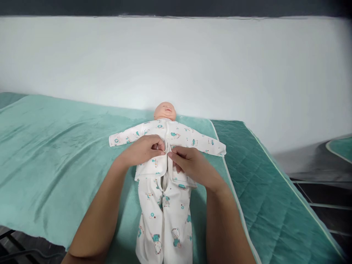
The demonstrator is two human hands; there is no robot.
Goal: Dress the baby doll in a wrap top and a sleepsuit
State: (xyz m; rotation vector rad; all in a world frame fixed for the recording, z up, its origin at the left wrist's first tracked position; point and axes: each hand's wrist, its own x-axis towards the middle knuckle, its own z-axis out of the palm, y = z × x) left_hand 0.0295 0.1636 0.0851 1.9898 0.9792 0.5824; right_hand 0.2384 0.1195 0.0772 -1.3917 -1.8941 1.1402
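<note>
A baby doll (165,111) lies on its back, head toward the wall, dressed in a white printed jacket (150,168) and matching printed trousers (176,220). Both sleeves stretch out to the sides. Over the middle of the chest, my left hand (147,149) pinches one front edge of the jacket between thumb and fingers. Close beside it my right hand (188,161) pinches the opposite front edge. The two edges nearly meet at the fingertips, and below them the jacket front parts. Whatever fastener may be there is too small to make out.
A light green blanket (68,157) with wrinkles lies under the doll. To the right, a darker quilted green cover (264,190) shows beneath it. A white wall (176,62) rises behind. At the lower right, dark floor tiles (330,194) are visible past the bed's edge.
</note>
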